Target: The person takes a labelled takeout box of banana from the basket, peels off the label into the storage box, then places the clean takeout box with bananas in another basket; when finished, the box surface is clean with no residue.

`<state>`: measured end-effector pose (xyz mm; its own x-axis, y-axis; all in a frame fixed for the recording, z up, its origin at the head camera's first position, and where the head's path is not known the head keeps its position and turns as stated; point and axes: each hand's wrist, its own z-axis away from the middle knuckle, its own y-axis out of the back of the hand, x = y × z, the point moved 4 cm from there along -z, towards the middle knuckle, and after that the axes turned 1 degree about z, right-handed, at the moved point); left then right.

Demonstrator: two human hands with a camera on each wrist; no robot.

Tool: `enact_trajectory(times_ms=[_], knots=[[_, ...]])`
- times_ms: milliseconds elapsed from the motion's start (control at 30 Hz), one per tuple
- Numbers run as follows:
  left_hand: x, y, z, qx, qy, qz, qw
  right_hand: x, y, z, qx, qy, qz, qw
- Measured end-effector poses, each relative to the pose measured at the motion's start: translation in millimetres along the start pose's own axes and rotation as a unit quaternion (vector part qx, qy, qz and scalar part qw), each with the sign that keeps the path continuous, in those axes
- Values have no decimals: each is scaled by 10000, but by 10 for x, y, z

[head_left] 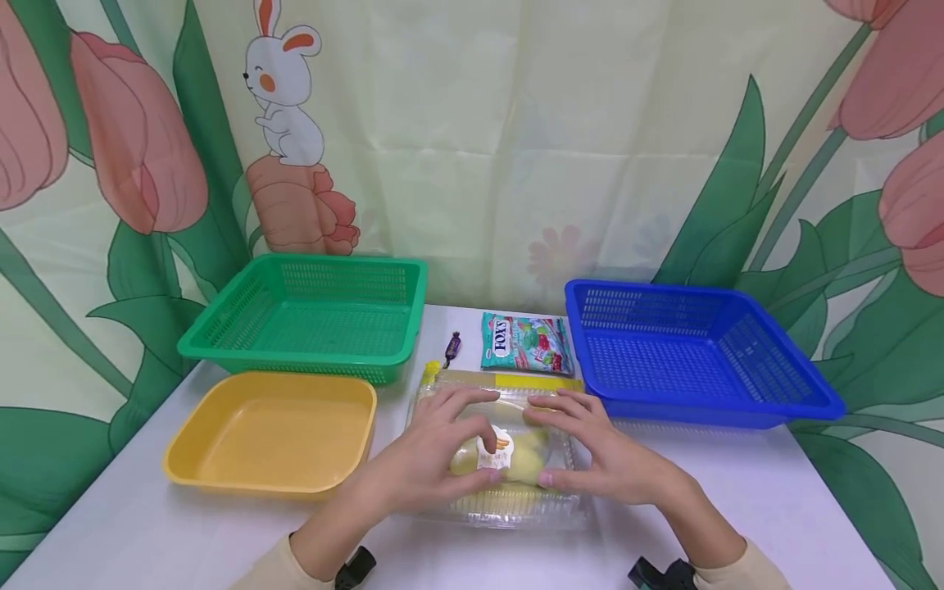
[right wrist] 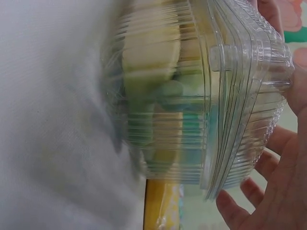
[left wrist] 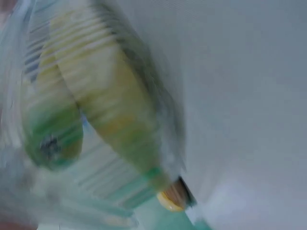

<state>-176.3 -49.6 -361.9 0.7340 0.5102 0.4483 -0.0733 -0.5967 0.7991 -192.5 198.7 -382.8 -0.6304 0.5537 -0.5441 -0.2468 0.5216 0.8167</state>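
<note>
A clear plastic clamshell box with a round white label lies on the table in front of me. Yellow-green fruit shows through its lid. My left hand arches over the left part of the lid, fingers bent, thumb near the label. Over the right part lies my right hand, fingers spread and slightly bent. The right wrist view shows its fingers and thumb at the box's ridged lid, not wrapped round it. Motion blurs the left wrist view, where the left hand barely appears.
A brown-and-yellow package lies just behind the box, partly hidden. Farther back are a small purple-wrapped candy and a FOX'S candy bag. Green and yellow baskets stand left, a blue basket right.
</note>
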Motion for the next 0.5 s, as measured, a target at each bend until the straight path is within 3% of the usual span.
enact_trajectory(times_ms=[267,400,500], knots=[[39,-79,-163,-185,191,-366,9990,28,51,75,104,-92,13,9999],[3,-94,-134,-332,316,-403,9981,9,22,54,14,-110,-17,9999],[-21,-85,-66,-225,390,-452,9980,-11,-23,13,-113,-140,-78,9998]])
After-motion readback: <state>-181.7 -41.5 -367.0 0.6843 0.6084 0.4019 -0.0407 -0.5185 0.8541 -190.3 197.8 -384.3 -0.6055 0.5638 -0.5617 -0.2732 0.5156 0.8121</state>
